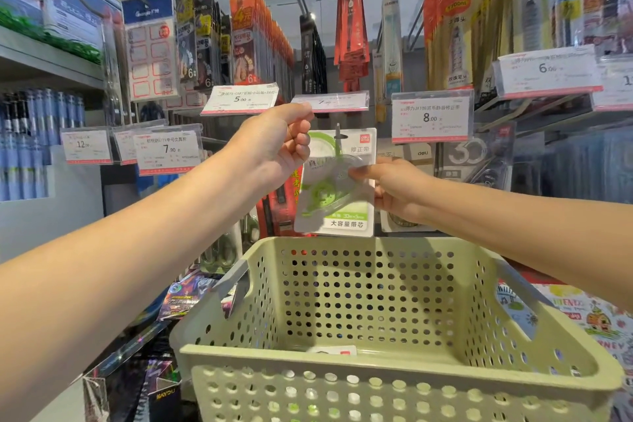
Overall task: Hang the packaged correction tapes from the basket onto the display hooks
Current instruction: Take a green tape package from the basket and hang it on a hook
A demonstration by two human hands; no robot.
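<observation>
A packaged correction tape (334, 202), white card with a green dispenser under clear plastic, is held up in front of the display. Its hang hole sits at the tip of a display hook (338, 134). My left hand (277, 147) pinches the package's top left corner. My right hand (394, 188) pinches its right edge at mid-height. Below stands a pale green perforated basket (387, 358); one more package (334, 350) peeks out at its bottom, mostly hidden by the near rim.
Price tags hang on the hook rails, among them a 7.90 tag (330, 102) just above the package and an 8.00 tag (431, 118) to its right. Packed stationery hangs all around. Card packs and printed boxes lie beside the basket.
</observation>
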